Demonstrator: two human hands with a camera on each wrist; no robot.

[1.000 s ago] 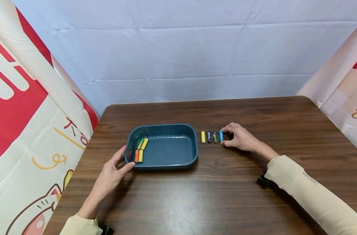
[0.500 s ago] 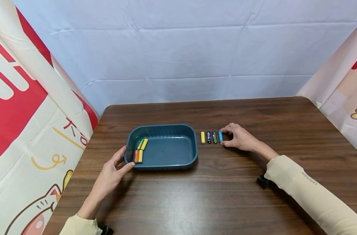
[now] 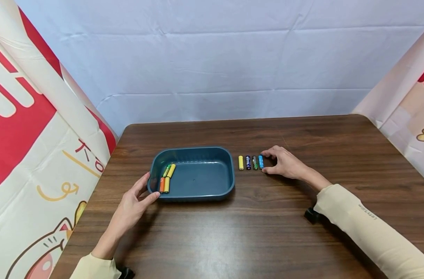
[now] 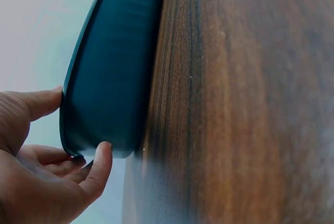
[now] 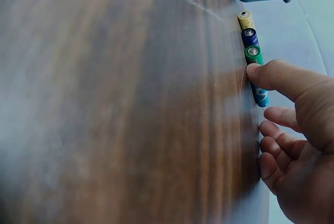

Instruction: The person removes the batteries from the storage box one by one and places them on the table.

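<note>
My left hand (image 3: pixel 130 209) holds the left end of a dark teal plastic tray (image 3: pixel 201 182); in the left wrist view its thumb is at the rim and the fingers bend round the corner. Several yellow, green and orange batteries (image 3: pixel 167 185) lie inside at the tray's left end. Right of it, a short row on the table holds a yellow battery (image 3: pixel 241 163), a dark blue one (image 3: pixel 248 162) and a black-and-green one (image 3: pixel 255 162). At the row's right end my right hand (image 3: pixel 285 163) pinches a light blue battery (image 3: pixel 261 162) between thumb and index finger, end to end.
Everything stands on a dark wood-grain table (image 3: pixel 212 232). A pale cloth (image 3: pixel 212 58) hangs behind its far edge, and printed cloths hang at the left and right sides. Black wrist straps (image 3: pixel 313 215) show below the sleeves.
The light blue battery has shifted slightly left, closer to the black-and-green one, with my right fingers at its ends. My left hand and the tray stay put.
</note>
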